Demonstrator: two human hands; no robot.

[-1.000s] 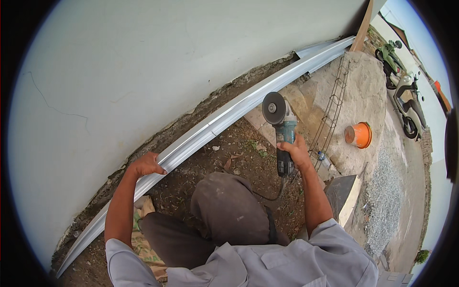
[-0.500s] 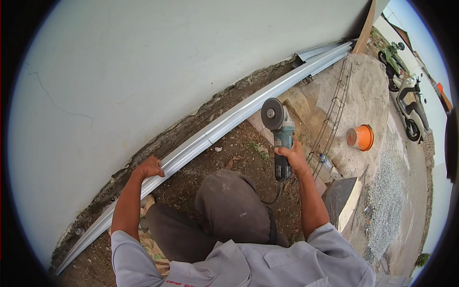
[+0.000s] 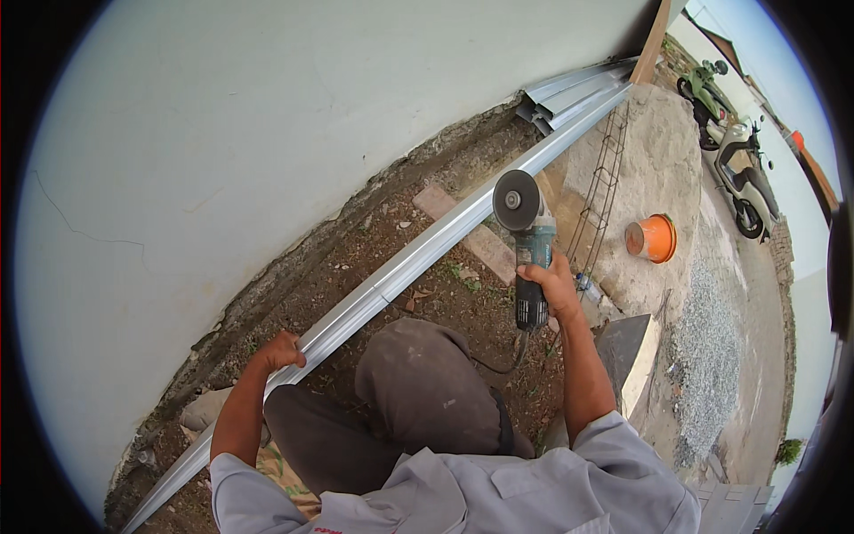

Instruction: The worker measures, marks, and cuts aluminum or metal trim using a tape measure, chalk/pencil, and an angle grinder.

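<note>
A long silvery metal channel (image 3: 400, 267) slants from the lower left up to the far right, along the foot of the wall. My left hand (image 3: 282, 351) is closed around its edge, beside my bent knee. My right hand (image 3: 553, 280) grips the body of a teal and black angle grinder (image 3: 533, 245). The grinder stands upright in the view, its dark disc (image 3: 515, 199) at the top, overlapping the channel's near edge in the picture; whether they touch I cannot tell. A thin dark cut line crosses the channel near its middle. The grinder's cord curves down beside my knee.
More metal channels (image 3: 578, 93) lie against the pale wall (image 3: 249, 133) at the far end, near a wooden board (image 3: 651, 43). A wire rebar frame (image 3: 600, 187), an orange bucket (image 3: 656, 238) and a gravel heap (image 3: 707, 365) are on the right. Two scooters (image 3: 745, 173) stand beyond.
The channel has shifted away from the wall toward me, with my left hand moving along with it. More stacked channels show behind it. The grinder has turned slightly in my right hand.
</note>
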